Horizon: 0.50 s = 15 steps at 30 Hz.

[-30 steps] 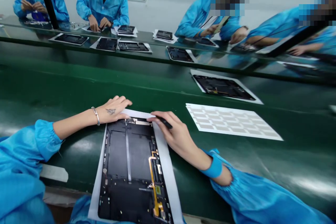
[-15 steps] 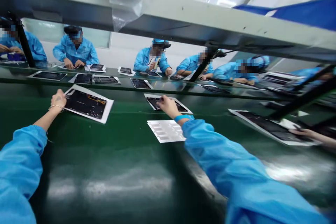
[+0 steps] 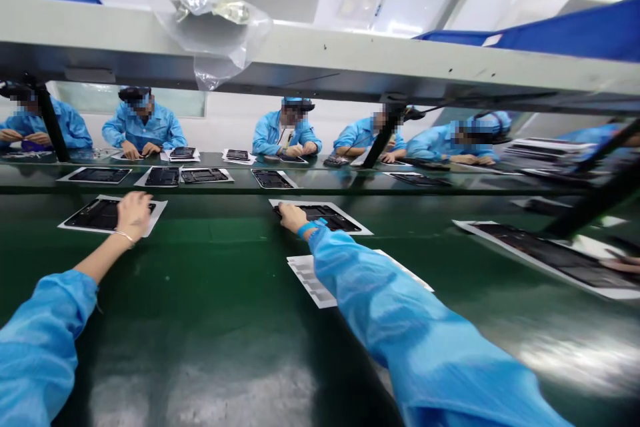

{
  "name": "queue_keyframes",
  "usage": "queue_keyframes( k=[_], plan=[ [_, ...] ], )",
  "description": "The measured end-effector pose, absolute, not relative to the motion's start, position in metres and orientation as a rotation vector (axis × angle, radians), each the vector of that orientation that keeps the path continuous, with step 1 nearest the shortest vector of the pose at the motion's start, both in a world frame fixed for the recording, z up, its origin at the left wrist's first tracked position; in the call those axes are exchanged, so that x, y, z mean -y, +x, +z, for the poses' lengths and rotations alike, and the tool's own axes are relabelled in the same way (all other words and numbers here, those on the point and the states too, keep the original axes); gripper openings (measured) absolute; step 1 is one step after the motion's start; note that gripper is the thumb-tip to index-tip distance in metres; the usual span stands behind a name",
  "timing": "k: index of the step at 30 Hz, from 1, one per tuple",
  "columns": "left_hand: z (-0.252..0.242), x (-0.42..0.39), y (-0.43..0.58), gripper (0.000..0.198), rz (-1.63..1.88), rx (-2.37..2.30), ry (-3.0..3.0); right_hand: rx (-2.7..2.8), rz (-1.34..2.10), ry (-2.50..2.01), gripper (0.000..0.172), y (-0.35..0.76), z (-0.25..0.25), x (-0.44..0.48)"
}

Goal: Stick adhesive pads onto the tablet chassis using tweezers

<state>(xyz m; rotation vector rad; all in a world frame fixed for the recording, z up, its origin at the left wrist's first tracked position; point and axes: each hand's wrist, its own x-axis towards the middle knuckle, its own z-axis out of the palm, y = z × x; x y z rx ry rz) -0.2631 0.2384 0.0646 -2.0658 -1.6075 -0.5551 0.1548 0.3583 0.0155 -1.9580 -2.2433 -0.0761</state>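
My left hand (image 3: 135, 215) hovers over or touches the right part of a black tablet housing (image 3: 93, 213) that lies on a white sheet. Its fingers are slightly blurred, bent and apart; I see nothing held in them. My right hand (image 3: 294, 217) is at the left end of another tablet housing (image 3: 333, 217), also on white paper, with fingers closed at its edge. Below my right forearm lies a white sheet with pale rectangular pieces (image 3: 313, 280), partly covered by my blue sleeve.
Across the green belt (image 3: 200, 320), several co-workers in blue sit at a raised ledge (image 3: 320, 180) bearing more tablet housings. A co-worker's hand (image 3: 620, 261) is by a large housing (image 3: 540, 253) at right. A grey shelf (image 3: 320, 67) with a plastic bag (image 3: 220, 40) runs overhead.
My left hand has moved from a housing's left edge to the right part of a housing farther left. My right hand has slid left along its housing. The view has tilted up.
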Motion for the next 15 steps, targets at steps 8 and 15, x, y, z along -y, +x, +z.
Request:
queue_keyframes(
  k=[8, 15],
  plan=[
    [0.039, -0.256, -0.084, 0.058, -0.298, 1.128, -2.454, 2.445, -0.009, -1.616, 0.03, 0.126, 0.072, -0.294],
    [0.076, -0.206, -0.078, 0.036, -0.129, 1.027, -2.551, 2.178, 0.27, -1.124, 0.024, 0.146, 0.104, -0.183]
  ],
)
